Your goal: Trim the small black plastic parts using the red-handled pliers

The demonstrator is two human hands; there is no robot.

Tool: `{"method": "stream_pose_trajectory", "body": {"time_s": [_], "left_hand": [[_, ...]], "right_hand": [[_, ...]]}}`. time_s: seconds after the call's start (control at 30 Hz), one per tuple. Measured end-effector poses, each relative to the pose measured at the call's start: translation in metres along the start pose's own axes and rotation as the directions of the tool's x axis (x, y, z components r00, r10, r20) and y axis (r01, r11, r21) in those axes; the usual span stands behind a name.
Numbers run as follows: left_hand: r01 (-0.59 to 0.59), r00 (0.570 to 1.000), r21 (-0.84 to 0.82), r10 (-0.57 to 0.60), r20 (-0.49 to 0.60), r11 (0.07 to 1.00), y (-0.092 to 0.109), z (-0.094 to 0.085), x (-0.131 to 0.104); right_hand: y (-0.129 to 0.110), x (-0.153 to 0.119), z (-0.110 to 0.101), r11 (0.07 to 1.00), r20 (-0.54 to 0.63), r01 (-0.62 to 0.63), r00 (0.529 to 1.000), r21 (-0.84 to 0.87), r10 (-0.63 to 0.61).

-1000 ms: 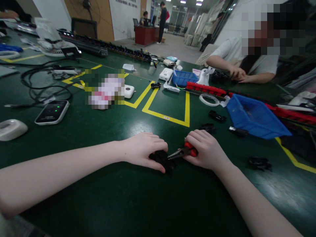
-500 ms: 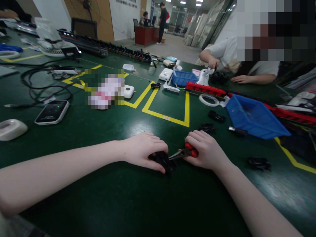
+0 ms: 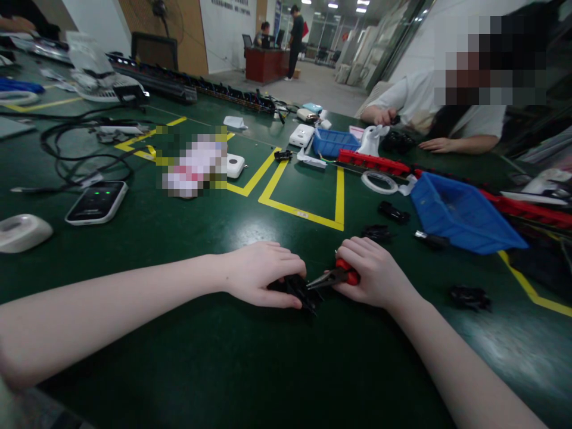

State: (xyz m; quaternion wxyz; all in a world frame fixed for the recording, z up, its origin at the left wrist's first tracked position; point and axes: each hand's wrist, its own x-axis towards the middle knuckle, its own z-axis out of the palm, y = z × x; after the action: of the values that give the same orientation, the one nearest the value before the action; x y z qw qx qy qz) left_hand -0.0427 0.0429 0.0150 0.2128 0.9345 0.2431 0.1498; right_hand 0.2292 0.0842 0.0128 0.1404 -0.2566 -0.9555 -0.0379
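In the head view, my left hand (image 3: 259,271) lies curled over a small black plastic part (image 3: 298,290) and presses it on the green tabletop (image 3: 187,357), near the front edge. My right hand (image 3: 378,271) is closed around red-handled pliers (image 3: 335,276); their tips touch the part, between both hands.

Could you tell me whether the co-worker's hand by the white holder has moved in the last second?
Yes. The co-worker's hand has moved left, from beside their other hand to above the white holder, which lies where it did on the table.
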Motion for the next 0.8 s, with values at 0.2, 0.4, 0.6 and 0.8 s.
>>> {"method": "stream_pose_trajectory", "body": {"time_s": [0.2,0.4,0.6,0.8], "left_hand": [[0.006,1.000,0.021,-0.006,-0.007,1.000,0.0000,0.0009,0.0005],[0.010,1.000,0.021,-0.010,-0.004,1.000,0.0003,0.0012,0.0005],[-0.002,1.000,0.033,0.002,-0.015,0.999,0.0007,0.0021,-0.0001],[0.009,1.000,0.018,-0.009,-0.012,1.000,0.0006,0.0009,-0.0007]], "right_hand": [[0.0000,-0.0002,-0.0005,1.000,0.002,-0.003,1.000,-0.031,0.003],[-0.0002,0.0003,-0.0017,0.999,-0.003,0.004,1.000,-0.043,-0.004],[-0.0005,0.0007,-0.0007,0.998,-0.016,0.018,1.000,-0.053,-0.019],[-0.0005,0.0005,-0.0004,0.999,-0.018,0.011,1.000,-0.044,-0.012]]}}
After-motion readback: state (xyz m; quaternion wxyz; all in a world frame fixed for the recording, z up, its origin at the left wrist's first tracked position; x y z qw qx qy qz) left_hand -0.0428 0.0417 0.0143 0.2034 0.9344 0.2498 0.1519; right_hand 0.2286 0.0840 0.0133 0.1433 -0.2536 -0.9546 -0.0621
